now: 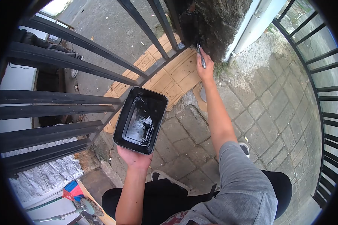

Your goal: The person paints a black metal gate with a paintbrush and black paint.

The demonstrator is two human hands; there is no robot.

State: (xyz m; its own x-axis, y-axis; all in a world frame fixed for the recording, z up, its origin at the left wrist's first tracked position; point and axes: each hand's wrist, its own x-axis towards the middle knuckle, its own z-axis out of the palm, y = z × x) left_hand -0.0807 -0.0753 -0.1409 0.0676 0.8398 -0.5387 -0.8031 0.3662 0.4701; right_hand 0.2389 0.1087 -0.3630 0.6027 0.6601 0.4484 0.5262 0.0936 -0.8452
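My left hand (134, 157) holds up a black paint tray (128, 101) from below, its fingers hidden under the tray. Wet, glossy black paint (139, 122) coats the tray's inside. Farther forward, my right hand (206, 68) is closed around the handle of a paintbrush (202, 58). The brush tip points at the foot of the dark gate post, where the lower rail (169, 58) of the black metal gate meets a rough stone pillar (219, 28). Flattened cardboard (178, 73) lies on the ground beneath that rail.
Black gate bars (64, 99) spread across the left, close to the tray. A white pipe (248, 32) runs down beside the pillar. Another black railing (319, 90) curves along the right. Stone pavers (266, 101) cover the ground. Beyond the bars, a person's shoe (75, 65) shows.
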